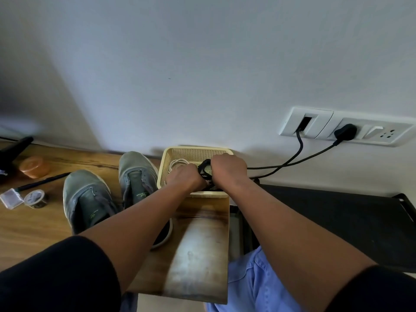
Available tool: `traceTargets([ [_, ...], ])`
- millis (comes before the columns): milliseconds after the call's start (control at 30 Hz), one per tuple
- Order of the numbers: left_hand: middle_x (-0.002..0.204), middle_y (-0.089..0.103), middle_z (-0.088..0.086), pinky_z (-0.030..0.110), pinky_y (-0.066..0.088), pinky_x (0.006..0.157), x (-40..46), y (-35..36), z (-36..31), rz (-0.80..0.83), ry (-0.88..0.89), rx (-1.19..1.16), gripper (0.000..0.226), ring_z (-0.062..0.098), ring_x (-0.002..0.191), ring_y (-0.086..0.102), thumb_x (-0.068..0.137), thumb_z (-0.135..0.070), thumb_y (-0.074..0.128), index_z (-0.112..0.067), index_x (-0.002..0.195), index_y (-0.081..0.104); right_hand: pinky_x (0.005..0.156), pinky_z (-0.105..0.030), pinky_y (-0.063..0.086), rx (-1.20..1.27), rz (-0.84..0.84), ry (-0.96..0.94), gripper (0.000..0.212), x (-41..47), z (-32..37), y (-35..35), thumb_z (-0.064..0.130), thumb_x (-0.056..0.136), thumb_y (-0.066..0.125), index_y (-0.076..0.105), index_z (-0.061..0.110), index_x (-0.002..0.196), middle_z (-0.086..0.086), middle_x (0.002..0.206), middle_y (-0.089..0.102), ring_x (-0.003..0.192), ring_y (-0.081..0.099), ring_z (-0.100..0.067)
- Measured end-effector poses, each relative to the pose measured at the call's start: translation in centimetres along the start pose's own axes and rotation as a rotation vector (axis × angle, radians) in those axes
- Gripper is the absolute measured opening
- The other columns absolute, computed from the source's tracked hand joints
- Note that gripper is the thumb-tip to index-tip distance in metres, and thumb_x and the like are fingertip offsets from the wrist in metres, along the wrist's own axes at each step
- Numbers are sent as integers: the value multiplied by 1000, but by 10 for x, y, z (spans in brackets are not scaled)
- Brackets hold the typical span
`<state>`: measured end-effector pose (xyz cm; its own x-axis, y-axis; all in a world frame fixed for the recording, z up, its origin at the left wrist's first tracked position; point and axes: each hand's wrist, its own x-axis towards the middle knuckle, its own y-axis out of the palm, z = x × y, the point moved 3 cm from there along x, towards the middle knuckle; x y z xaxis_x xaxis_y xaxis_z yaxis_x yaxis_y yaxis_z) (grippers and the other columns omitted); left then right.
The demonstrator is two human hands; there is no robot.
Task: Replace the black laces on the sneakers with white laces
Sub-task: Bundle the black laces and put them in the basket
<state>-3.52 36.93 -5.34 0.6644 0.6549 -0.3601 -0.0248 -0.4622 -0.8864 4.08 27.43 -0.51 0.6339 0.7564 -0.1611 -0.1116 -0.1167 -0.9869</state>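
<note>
We have the black laces (205,171) bunched in a loop between our two hands, held over the cream basket (174,152) at the far right corner of the tabletop (45,224). The right hand (228,168) has its grip curled tight around the bundle; the left hand (184,177), just left of it, is also curled onto the black cord, though how its fingers lie is hidden under the knuckles. The white laces (177,163) lie coiled in the basket, just beyond the left grip.

To the left of both grips stand the two grey sneakers (108,194), side by side, toes toward the wall. Dark cord seems to show near their tongues, so we cannot say that both are fully unlaced. We judge the step in hand to be gathering a removed black lace and dropping it into the basket. The next move would call for letting the bundle go, picking out a white lace end, and threading the lowest eyelets.

Our forearms hide the sneakers' heels and the basket's near wall. Farther left sit a tape roll (36,198), an orange jar (35,167) and a pen (42,181), blurred.
</note>
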Motion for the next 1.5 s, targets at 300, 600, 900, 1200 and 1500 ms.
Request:
traceTargets([
  [300,87,54,2,33,41,71,1,-12,16,-63,60,19,31,26,85,52,89,-41,67,-17,76,53,66,-33,38,-64,4,13,20,0,2,6,12,89,63,67,22,106,4,78,43,91,61,-23],
  [600,60,59,0,25,35,50,-6,-35,22,-59,69,-57,23,17,61,56,76,-23,75,-11,61,62,56,-30,31,-8,-73,26,18,7,1,-18,11,83,65,49,20,84,4,75,46,75,52,-23],
  [900,100,70,10,34,48,67,-22,-58,28,-240,124,243,19,32,95,69,81,-18,74,-16,99,72,74,-35,55,213,-25,-31,17,21,25,-7,27,82,77,74,21,97,-2,93,70,84,67,-28],
  [1200,113,71,9,34,43,71,-25,-57,24,-259,91,483,28,32,108,69,91,-18,69,-11,118,67,69,-34,42,52,10,-86,32,28,49,9,31,78,84,67,21,104,-3,99,69,101,68,-29],
  [1500,109,71,9,33,42,68,-22,-51,35,-280,102,410,22,32,102,70,87,-20,71,-15,109,71,62,-32,39,119,4,-77,27,28,50,16,20,78,72,45,20,75,3,71,48,86,63,-29],
])
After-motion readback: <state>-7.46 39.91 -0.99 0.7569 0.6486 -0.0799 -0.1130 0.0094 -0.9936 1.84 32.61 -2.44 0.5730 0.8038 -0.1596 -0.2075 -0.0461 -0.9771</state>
